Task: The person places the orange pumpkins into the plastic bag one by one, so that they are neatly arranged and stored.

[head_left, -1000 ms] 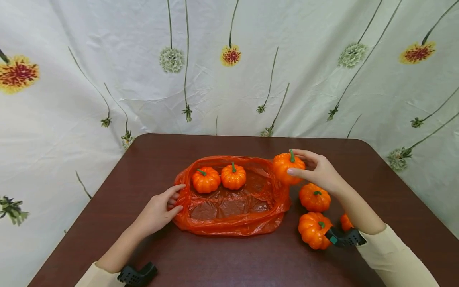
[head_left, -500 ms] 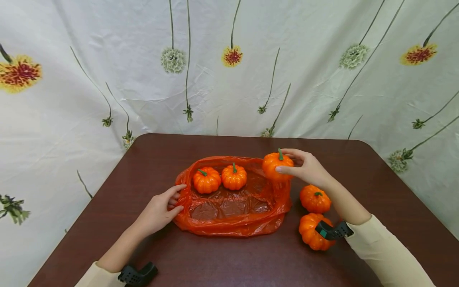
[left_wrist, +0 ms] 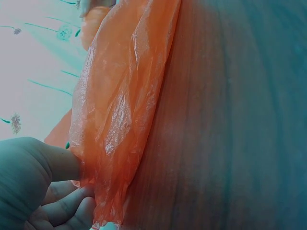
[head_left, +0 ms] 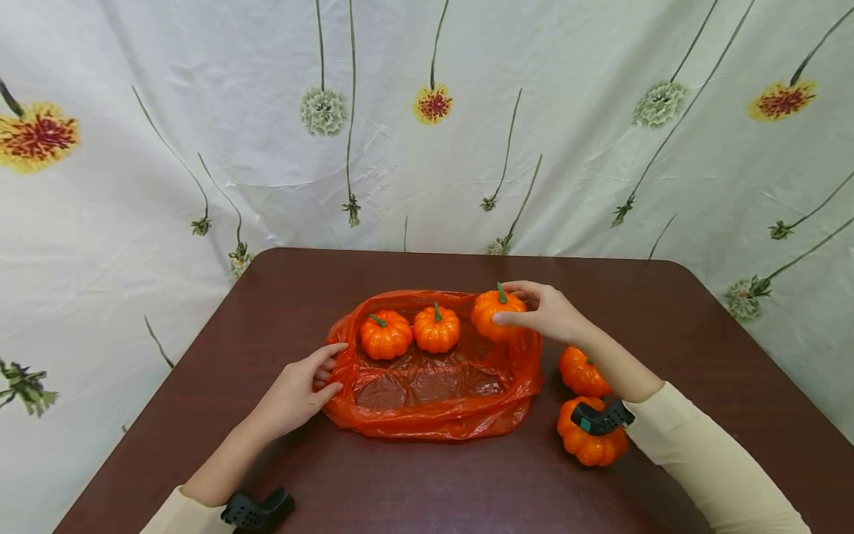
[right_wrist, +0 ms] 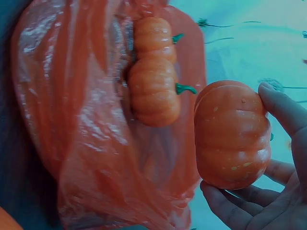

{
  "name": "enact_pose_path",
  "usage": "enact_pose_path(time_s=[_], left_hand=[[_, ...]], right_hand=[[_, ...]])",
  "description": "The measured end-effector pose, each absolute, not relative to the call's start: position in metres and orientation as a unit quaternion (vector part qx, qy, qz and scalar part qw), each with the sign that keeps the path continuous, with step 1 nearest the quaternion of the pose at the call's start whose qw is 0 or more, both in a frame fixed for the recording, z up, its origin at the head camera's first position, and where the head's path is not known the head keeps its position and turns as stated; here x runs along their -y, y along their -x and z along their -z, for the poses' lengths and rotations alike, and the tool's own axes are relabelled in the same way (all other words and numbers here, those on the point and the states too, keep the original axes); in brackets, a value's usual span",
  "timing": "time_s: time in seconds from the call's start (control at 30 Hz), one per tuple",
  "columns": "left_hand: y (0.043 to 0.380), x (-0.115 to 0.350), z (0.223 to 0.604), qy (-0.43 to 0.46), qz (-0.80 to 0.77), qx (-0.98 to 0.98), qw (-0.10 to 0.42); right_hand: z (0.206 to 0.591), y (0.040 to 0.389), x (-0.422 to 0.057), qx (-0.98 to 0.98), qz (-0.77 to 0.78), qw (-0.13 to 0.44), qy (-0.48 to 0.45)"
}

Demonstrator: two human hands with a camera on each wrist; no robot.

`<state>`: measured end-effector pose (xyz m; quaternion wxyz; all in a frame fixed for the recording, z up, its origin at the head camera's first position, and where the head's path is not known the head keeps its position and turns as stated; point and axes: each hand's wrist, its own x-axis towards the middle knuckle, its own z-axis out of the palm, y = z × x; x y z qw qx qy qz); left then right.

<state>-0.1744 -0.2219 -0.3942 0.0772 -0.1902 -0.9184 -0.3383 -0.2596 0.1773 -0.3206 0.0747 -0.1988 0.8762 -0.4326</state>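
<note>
Head view: the right hand (head_left: 550, 311) is gripping a shiny round orange pumpkin (head_left: 492, 317), probably light but slippery, by its easy-to-hold sides. The left hand (head_left: 293, 389) is pinching a red plastic bag (head_left: 434, 421).

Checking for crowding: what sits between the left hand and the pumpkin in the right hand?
In the head view, the left edge of the red bag, then one pumpkin and another pumpkin inside it.

The left grip (head_left: 296, 387) pinches; the right grip (head_left: 548, 311) holds, farther forward.
</note>
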Motion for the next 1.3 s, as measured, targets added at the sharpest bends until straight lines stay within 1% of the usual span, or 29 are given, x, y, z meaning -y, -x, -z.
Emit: enact_pose_path(time_s=[0.13,0.63,0.87,1.3], left_hand=[[0.175,0.222,0.394,0.194,0.337,0.918,0.080],[0.175,0.222,0.395,0.191,0.335,0.919,0.081],[0.174,0.221,0.395,0.188,0.337,0.919,0.077],[0.173,0.221,0.394,0.188,0.334,0.920,0.078]], right_hand=[[0.327,0.262,-0.172,-0.885,0.416,0.082,0.191],[0.345,0.271,-0.160,-0.888,0.422,0.073,0.164],[0.354,0.273,-0.158,-0.899,0.400,0.065,0.166],[0.361,0.273,-0.155,-0.915,0.359,0.067,0.170]])
